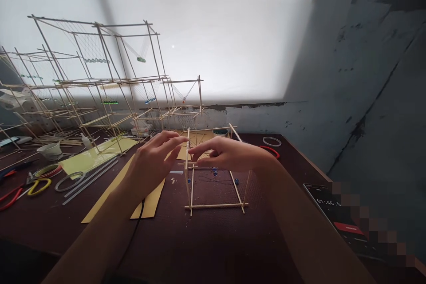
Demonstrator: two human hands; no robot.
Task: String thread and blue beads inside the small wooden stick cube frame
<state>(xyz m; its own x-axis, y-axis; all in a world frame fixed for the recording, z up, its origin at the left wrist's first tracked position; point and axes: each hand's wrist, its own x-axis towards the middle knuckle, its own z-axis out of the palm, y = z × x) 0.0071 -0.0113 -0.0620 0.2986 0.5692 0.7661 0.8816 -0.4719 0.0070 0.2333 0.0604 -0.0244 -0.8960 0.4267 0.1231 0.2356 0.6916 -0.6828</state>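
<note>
A small cube frame of thin wooden sticks (pixel 216 206) stands on the dark table in front of me. Both hands hover at its upper left corner. My left hand (pixel 151 162) reaches in from the left, its fingertips pinched at the top of the upright stick. My right hand (pixel 229 153) comes from the right, its fingertips pinched close to the same stick top; a fine thread may run between them, too thin to be sure. Small blue beads (pixel 214 171) lie inside the frame's base.
Larger stick frames with strung beads (pixel 100 80) stand at the back left. Yellow sheets (pixel 96 155), yellow-handled scissors (pixel 36 185), tape rings (pixel 69 181), a white cup (pixel 50 151) and a glue bottle (pixel 86 141) lie left. A phone (pixel 336 213) rests at the right edge.
</note>
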